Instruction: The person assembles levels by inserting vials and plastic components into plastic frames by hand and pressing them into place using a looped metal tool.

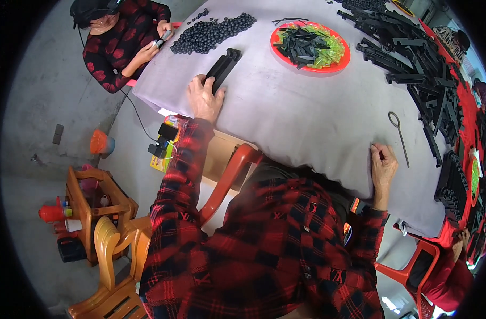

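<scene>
My left hand [204, 99] grips the near end of a long black plastic part [225, 68], which lies at a slant on the grey cloth. It may be more than one piece side by side; I cannot tell. At the table's near edge on the right, my right hand [384, 164] rests with its fingers curled together. Whatever those fingers hold, if anything, is hidden. Just beyond them lies a thin metal rod with a looped end [399, 133], apart from the hand.
A heap of small black round pieces [208, 34] lies at the far left. Beyond centre sits a red plate [347, 59] with black strips and green pieces. Long black parts [413, 64] pile up along the right. A co-worker [115, 48] sits at the far left corner.
</scene>
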A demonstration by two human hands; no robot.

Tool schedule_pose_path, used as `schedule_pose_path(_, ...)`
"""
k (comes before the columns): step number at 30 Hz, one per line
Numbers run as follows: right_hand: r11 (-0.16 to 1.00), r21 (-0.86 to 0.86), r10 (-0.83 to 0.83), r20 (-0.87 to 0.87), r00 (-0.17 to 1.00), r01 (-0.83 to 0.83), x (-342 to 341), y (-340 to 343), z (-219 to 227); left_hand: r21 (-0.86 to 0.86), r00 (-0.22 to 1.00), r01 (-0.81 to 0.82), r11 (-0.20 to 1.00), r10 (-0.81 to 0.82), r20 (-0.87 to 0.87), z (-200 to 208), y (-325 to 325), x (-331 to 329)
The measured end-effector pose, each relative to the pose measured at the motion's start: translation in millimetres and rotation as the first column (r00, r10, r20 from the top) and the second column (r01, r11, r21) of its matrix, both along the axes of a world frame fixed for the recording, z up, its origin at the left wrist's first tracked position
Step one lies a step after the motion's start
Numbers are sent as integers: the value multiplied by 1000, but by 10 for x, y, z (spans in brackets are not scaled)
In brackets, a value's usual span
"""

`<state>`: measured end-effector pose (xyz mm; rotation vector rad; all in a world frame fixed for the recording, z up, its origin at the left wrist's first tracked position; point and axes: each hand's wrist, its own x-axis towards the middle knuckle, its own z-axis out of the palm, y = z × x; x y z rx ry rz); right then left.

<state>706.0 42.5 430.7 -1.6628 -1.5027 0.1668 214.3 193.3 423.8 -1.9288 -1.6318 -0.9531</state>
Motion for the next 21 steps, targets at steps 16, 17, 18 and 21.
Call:
schedule_pose_path(16,1000,2,-10,-37,999,10,-20,-40,25,-158,889,419,894,-368,273,-182,-585,1003)
schedule_pose_path(17,1000,3,-1,-32,999,1,-7,-26,25,-160,890,417,895,-366,271,-182,-588,1002)
schedule_pose_path(18,1000,19,-18,-26,999,19,-10,-14,12,-143,882,434,890,-386,271,-190,-583,990)
schedule_pose_path(21,1000,-21,-12,-80,997,10,-31,1,-22,-140,890,415,899,-370,265,-209,-587,965)
